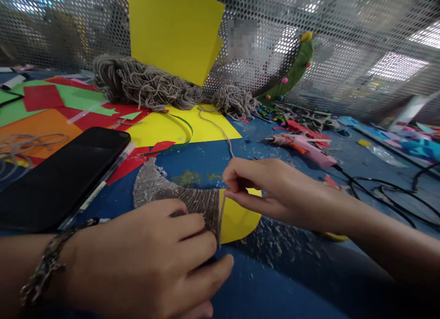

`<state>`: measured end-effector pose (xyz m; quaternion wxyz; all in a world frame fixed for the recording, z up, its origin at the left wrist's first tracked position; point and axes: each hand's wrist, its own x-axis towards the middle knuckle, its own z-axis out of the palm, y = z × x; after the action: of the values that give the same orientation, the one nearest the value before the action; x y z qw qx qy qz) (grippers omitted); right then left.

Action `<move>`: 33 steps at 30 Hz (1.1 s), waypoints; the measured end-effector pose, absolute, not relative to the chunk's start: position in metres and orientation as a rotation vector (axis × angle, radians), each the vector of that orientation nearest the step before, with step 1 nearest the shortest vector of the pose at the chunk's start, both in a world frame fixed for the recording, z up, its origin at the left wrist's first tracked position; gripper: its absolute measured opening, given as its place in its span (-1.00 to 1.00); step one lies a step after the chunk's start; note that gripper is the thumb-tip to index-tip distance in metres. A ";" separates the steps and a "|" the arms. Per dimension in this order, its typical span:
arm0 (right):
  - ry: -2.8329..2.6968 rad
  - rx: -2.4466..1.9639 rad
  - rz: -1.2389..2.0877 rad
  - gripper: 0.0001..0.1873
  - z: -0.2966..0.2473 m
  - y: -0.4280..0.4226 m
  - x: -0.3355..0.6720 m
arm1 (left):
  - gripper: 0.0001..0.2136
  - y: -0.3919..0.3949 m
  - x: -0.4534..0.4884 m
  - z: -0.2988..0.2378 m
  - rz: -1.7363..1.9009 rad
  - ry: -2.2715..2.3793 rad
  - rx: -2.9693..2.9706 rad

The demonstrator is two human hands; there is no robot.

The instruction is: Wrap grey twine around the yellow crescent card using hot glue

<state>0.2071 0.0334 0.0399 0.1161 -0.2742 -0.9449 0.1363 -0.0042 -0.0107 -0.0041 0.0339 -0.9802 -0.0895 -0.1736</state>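
A crescent of yellow card (239,220) is wrapped with grey-brown yarn (151,184) over its left and middle part, while its right end shows plain yellow. My left hand (154,259) lies over the wrapped part, fingers curled across it and holding it; the thumb's grip is hidden. At the edge of the wrapping, my right hand (261,186) pinches a strand of grey yarn (222,213) between thumb and forefinger. Beyond my hand the same strand runs back over yellow paper toward a small yarn heap (235,101).
A black phone (65,177) and a pen (103,181) lie at left beside coloured paper scraps. Behind is a large yarn bundle (144,83) below an upright yellow sheet (175,32). A pink glue gun (309,149) with a black cord and a decorated green crescent (290,76) are at right.
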 end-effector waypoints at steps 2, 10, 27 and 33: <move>-2.757 -0.801 0.383 -0.82 0.039 0.035 0.208 | -0.74 -0.012 -0.004 -0.003 -0.526 -0.271 -2.996; -2.673 -0.882 0.397 -0.78 0.037 0.036 0.207 | -0.70 -0.013 -0.003 -0.002 -0.509 -0.239 -2.932; -2.726 -0.879 0.564 -0.88 0.041 0.041 0.211 | -0.73 -0.013 0.001 0.001 -0.491 -0.154 -2.904; -2.707 -0.888 0.642 -0.92 0.042 0.049 0.217 | -0.71 -0.015 0.001 0.000 -0.514 -0.192 -2.900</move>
<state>0.2168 0.0492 0.0416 0.1104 -0.3024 -0.9212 0.2185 0.0012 -0.0145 -0.0003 0.0949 -0.9781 -0.0648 -0.1733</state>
